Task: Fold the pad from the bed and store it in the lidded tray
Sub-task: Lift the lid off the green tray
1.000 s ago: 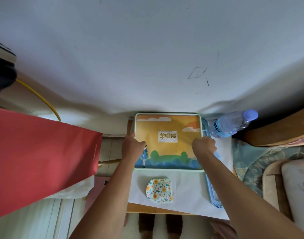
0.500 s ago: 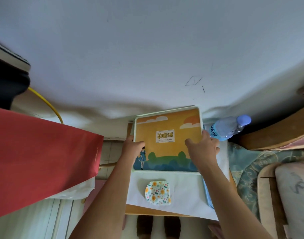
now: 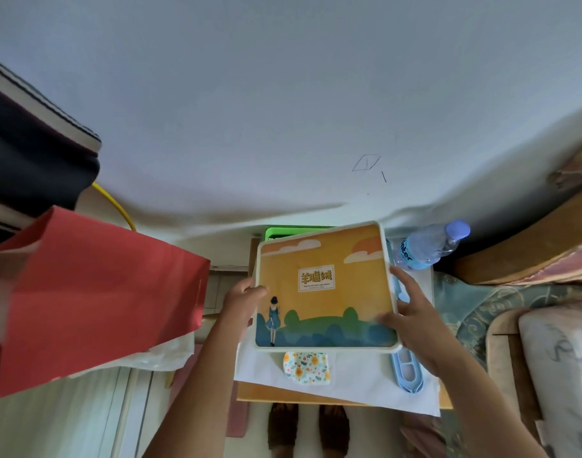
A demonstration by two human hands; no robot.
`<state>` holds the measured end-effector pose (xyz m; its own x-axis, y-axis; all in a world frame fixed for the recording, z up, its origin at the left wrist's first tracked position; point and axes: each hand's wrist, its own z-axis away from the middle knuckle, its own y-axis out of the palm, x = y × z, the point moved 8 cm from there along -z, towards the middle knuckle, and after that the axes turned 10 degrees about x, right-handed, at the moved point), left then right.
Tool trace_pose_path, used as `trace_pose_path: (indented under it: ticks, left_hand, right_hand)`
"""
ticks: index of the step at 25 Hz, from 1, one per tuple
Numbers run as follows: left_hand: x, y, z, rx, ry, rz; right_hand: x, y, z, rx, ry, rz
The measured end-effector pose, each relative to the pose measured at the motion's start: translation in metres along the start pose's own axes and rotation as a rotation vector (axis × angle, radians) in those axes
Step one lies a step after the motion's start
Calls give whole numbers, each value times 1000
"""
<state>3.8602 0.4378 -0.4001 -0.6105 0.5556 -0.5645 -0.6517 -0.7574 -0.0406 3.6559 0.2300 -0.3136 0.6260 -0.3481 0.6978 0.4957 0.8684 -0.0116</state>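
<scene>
The tray's lid [image 3: 326, 285], orange and blue with a cartoon landscape and a white rim, is lifted and tilted above the small table. My left hand [image 3: 241, 302] grips its left edge and my right hand [image 3: 412, 312] grips its right edge. Behind the lid's far edge the green tray [image 3: 283, 231] shows. The folded floral pad [image 3: 306, 366] lies on the white paper [image 3: 355, 385] just under the lid's near edge, partly hidden by it.
A water bottle [image 3: 428, 244] lies at the table's back right. A light blue plastic piece [image 3: 407, 371] lies along the right side. A red paper bag [image 3: 94, 299] hangs at the left. The bed [image 3: 514, 302] is at the right, a wall behind.
Both hands have raised the lid off the tray and drawn it toward me. The green tray now shows behind it, and the lid covers part of the floral pad.
</scene>
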Motion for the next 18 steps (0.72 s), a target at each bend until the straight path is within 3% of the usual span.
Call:
trace_pose_path:
  ticks: [9,15,18]
  left_hand:
    - [42,44,11,88,37,35]
    - [96,66,24,-42,-39,-518]
    - [111,80,27,-66,-62,-642]
  right_hand:
    - [-96,-59,45,-126,58,-417]
    - [-172,-96,89,-411,-39,-764]
    - [-203,-85,92,-515,-68,-885]
